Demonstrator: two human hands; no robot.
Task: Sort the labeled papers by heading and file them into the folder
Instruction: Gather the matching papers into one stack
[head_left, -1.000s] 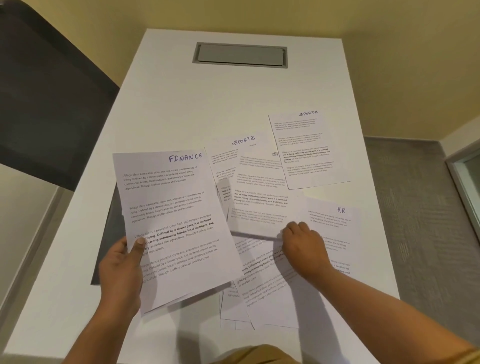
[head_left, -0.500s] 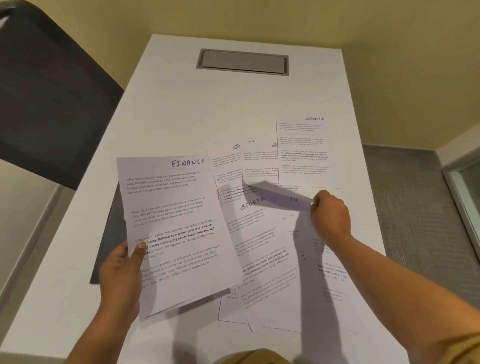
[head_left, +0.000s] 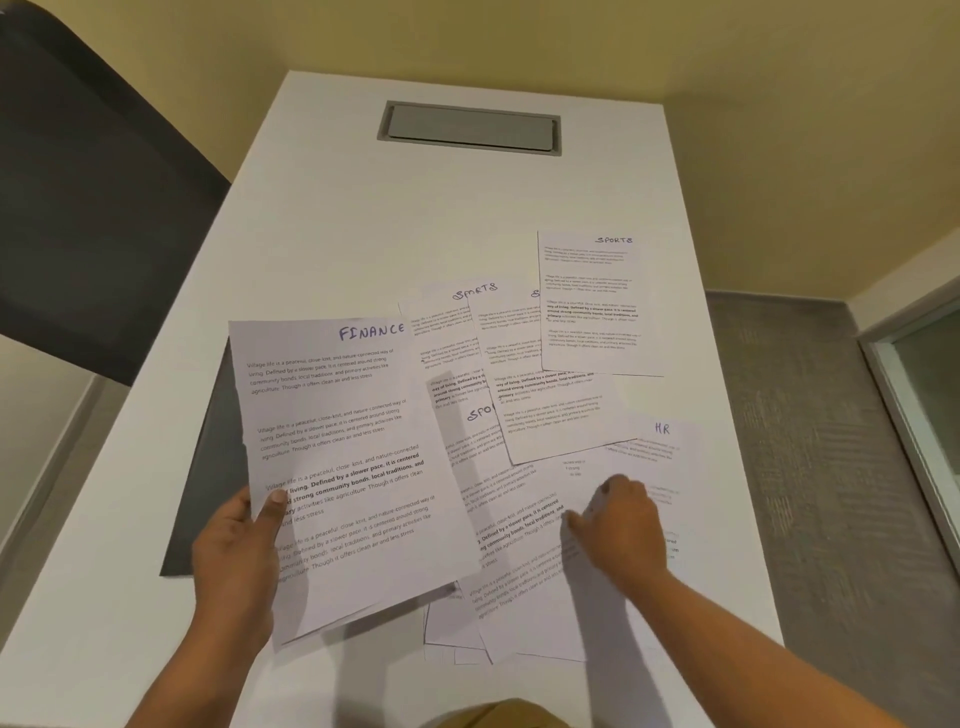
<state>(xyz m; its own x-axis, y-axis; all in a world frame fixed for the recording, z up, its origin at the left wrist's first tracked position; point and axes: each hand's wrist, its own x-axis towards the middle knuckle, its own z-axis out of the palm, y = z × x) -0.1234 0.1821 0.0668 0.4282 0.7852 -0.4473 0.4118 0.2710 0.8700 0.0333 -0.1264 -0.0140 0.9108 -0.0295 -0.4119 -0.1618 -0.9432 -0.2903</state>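
The left hand (head_left: 234, 551) grips a thin stack of white printed sheets headed FINANCE (head_left: 343, 467) at its lower left edge. The thumb is pressed across the front page and the fingers are curled behind. The FINANCE stack is held tilted above the white rectangular surface (head_left: 363, 234), at about 8 o'clock. Beneath it, toward 9 o'clock, a dark grey flat folder (head_left: 208, 493) lies on the surface, its right part hidden by the stack.

The right hand (head_left: 621, 527) is down on the loose papers at about 5 o'clock, knuckles up. Its fingers are curled, with thumb and fingertips drawn close together on a sheet; I cannot tell whether paper is caught between them. At 1 o'clock from that hand lies a white sheet headed HR (head_left: 660, 447), its left edge under another page.

Near the middle, several overlapping white sheets headed SPORTS (head_left: 550, 410) fan out. A single SPORTS sheet (head_left: 592, 306) lies over their upper right corner at 2 o'clock. More white printed pages (head_left: 519, 613) lie spread at 6 o'clock, beside the right forearm. A grey rectangular hatch (head_left: 470, 127) is set into the surface at 12 o'clock.
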